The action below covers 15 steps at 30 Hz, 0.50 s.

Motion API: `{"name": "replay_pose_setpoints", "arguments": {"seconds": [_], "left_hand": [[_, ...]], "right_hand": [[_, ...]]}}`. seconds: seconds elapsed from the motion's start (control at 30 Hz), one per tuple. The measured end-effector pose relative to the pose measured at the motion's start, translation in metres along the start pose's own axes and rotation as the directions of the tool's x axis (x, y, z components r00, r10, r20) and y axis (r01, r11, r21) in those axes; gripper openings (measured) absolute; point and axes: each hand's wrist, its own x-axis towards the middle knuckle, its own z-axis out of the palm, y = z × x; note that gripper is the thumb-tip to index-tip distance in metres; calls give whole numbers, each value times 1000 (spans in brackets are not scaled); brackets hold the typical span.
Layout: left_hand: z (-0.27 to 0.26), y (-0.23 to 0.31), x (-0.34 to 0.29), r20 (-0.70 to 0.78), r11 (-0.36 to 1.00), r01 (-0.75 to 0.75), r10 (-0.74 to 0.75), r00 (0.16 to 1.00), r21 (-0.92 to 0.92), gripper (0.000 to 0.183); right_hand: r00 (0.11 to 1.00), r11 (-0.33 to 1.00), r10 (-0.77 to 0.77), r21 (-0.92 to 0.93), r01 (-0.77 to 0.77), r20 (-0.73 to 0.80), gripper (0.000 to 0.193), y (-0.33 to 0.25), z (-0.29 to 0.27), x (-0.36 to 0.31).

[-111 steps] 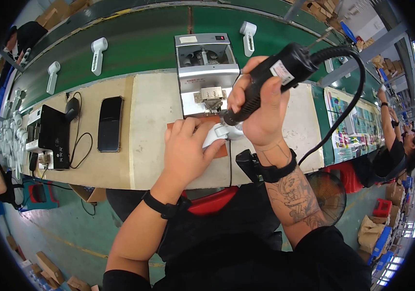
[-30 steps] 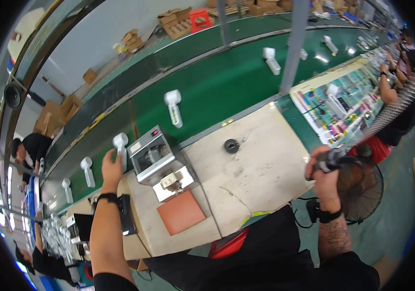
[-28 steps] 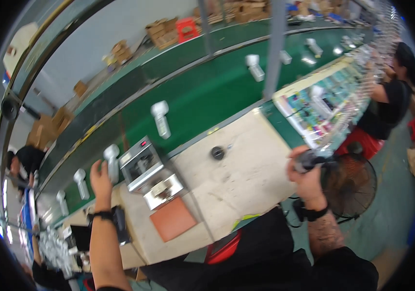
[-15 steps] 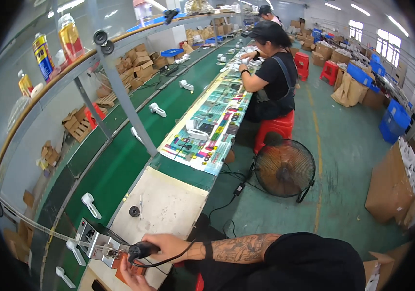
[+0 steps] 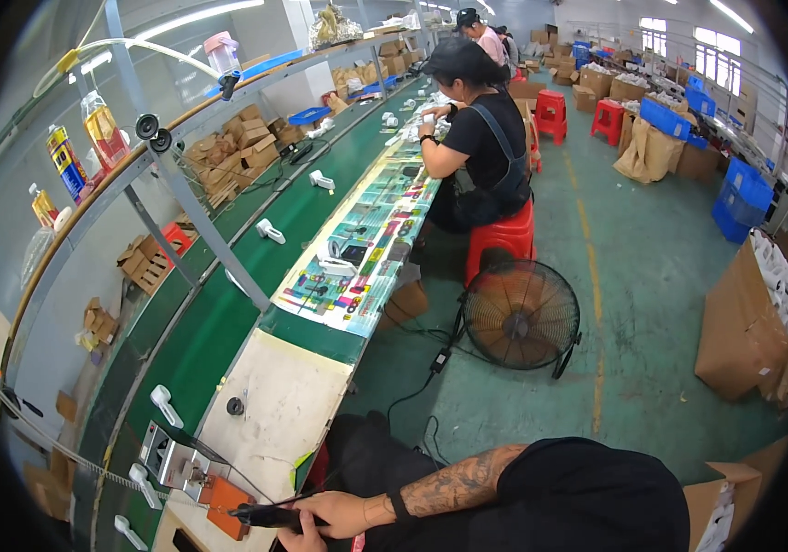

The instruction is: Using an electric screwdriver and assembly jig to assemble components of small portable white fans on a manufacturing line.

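My right hand wraps round a black corded handheld device, held nearly level above the bench's near end. Just below it, at the lower edge, my left hand has its fingers closed against the device's rear part; some of them are cut off by the frame. The device's tip points left, close to an orange block. Beside that block stands a small grey metal fixture with a clamp-like part. The exact kind of the black device cannot be made out.
A pale worktop carries a small black ring. White handle-shaped parts lie along the green conveyor at left. A floor fan stands right of the bench. Farther off, a co-worker sits on a red stool.
The black device has swung from upright-looking to level and come nearer, baring the orange block. My left hand has moved right, from open fingers beside the device to closed against it.
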Motion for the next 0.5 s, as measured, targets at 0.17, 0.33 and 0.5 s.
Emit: {"name": "replay_pose_setpoints", "arguments": {"seconds": [0.17,0.33,0.5], "left_hand": [[12,-7,-12,-51,999,44,-44,998,-2,43],[8,-41,-4,-109,999,-12,8,994,-31,38],[-19,-29,13,-249,997,-54,68,966,62,37]], "right_hand": [[1000,1000,24,15,-24,-12,59,44,25,-4],[999,993,25,-112,-30,-41,62,45,29,-4],[984,988,136,-94,-125,115,36,70,38,1]]}}
